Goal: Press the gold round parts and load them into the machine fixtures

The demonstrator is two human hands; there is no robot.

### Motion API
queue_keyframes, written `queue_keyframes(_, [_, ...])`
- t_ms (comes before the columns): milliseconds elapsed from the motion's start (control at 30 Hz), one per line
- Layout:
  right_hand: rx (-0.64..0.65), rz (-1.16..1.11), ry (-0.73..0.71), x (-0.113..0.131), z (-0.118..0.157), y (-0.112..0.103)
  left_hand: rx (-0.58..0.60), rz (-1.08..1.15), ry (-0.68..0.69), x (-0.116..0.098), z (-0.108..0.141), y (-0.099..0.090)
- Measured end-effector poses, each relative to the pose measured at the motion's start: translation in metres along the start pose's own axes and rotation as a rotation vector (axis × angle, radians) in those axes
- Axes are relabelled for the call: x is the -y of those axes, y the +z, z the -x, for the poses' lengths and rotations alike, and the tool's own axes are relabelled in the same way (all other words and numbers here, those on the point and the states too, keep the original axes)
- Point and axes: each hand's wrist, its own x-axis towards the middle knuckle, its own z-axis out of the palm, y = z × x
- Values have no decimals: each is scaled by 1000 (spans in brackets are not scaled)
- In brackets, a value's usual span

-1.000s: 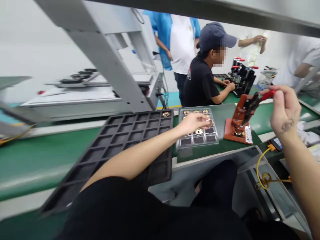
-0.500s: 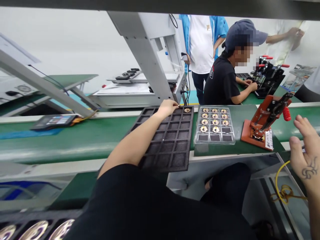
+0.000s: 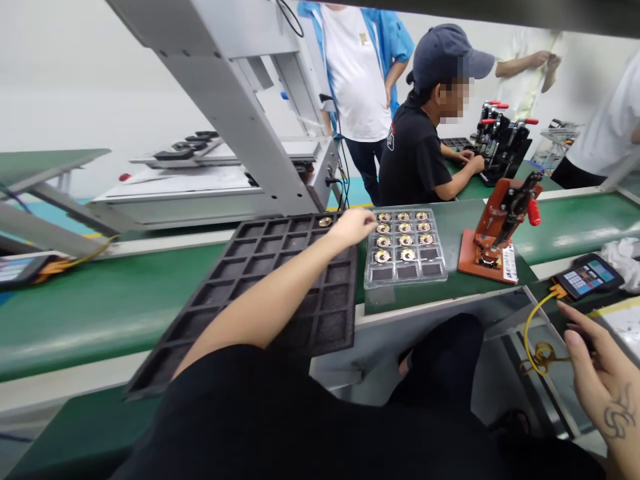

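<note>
My left hand [image 3: 354, 227] is over the gap between a black compartment tray [image 3: 334, 327] and a clear plastic tray [image 3: 370, 283]. Its fingers are closed in a pinch at the clear tray's upper left edge; whatever they hold is hidden. One round gold-coloured piece [image 3: 325, 222] lies in the black tray's far right compartment. Several similar round pieces [image 3: 407, 255] sit in rows in the clear tray, with dark compartments nearest me. At the right, my right hand [image 3: 597, 377] is open, thumb and fingers apart, holding nothing, beside a yellow cable [image 3: 531, 327].
A red toggle-clamp fixture [image 3: 493, 230] stands right of the clear tray. Beyond it lies a handheld device with a screen [image 3: 590, 277] on the cable. A seated co-worker [image 3: 417, 147] works at black clamp fixtures [image 3: 505, 147]. A grey metal frame [image 3: 225, 100] slants at the back.
My left hand has moved right, from the black tray's far edge to the clear tray. My right hand has lowered. The view has turned right, bringing the handheld device into sight.
</note>
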Motion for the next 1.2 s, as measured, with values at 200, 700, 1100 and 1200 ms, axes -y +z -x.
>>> queue_keyframes(200, [188, -100, -66, 1, 22, -10, 174, -78, 84, -55, 19, 68])
queue_keyframes(700, [227, -376, 278, -8, 40, -15, 266, 262, 579, -216, 65, 54])
queue_keyframes(1100, [-5, -573, 304, 9, 22, -73, 353, 558, 1545, -366, 124, 145])
queue_keyframes(1200, [-101, -491, 312, 1, 33, -90, 113, 575, 1811, -388, 132, 165])
